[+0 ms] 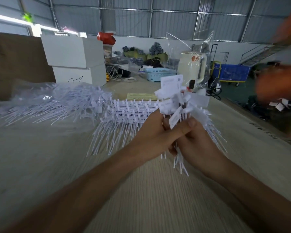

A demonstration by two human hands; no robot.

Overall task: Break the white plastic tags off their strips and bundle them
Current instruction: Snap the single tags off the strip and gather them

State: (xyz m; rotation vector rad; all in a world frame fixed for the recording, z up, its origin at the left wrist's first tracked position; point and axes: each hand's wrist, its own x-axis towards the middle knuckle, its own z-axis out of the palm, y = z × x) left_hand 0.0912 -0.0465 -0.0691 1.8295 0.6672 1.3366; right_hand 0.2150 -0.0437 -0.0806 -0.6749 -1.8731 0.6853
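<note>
Both my hands hold one upright bundle of loose white plastic tags (174,98) above the table. My left hand (151,132) wraps round the bundle's stems from the left. My right hand (196,140) grips the same stems from the right, thumb on top. The flat tag heads fan out above my fingers, and the thin tails (180,163) stick out below them. Behind my hands lie stacked strips of unbroken tags (124,113) on the table. Further left spreads a heap of white tags (57,105) on clear plastic.
The wooden table (141,190) runs under my arms. White boxes (74,54) stand at the back left, a blue basket (160,74) and a cream kettle in clear wrap (191,68) at the back. Another person's orange sleeve (279,84) is blurred at the right edge.
</note>
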